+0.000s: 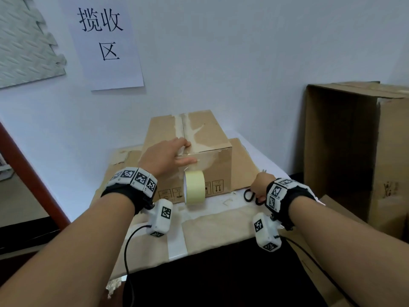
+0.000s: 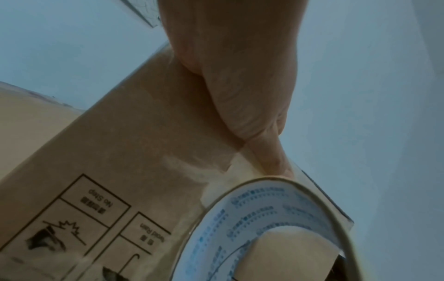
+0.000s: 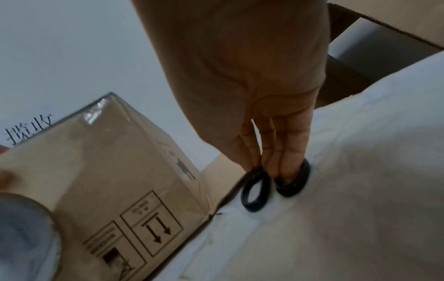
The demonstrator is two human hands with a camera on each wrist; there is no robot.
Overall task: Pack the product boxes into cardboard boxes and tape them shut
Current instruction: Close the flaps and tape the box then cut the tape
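A closed cardboard box (image 1: 205,138) stands on flattened cardboard, its top seam taped. My left hand (image 1: 183,152) lies over its front top edge, fingers on top and the thumb (image 2: 264,144) flat against the front face (image 2: 120,152). A pale yellow tape roll (image 1: 194,187) hangs just below that hand against the box front; its printed core (image 2: 264,218) fills the left wrist view. To the right, my right hand (image 1: 259,187) bends down over black-handled scissors (image 1: 251,195) on the table, fingertips (image 3: 286,171) in the handle rings (image 3: 254,188). The blade tips poke out beyond the hand.
A tall open cardboard box (image 1: 354,151) stands at the right, close to the table edge. Flattened cardboard (image 1: 241,165) and tape strips cover the white table (image 1: 272,165). A paper sign (image 1: 104,41) and a foam mat (image 1: 26,41) hang on the wall behind.
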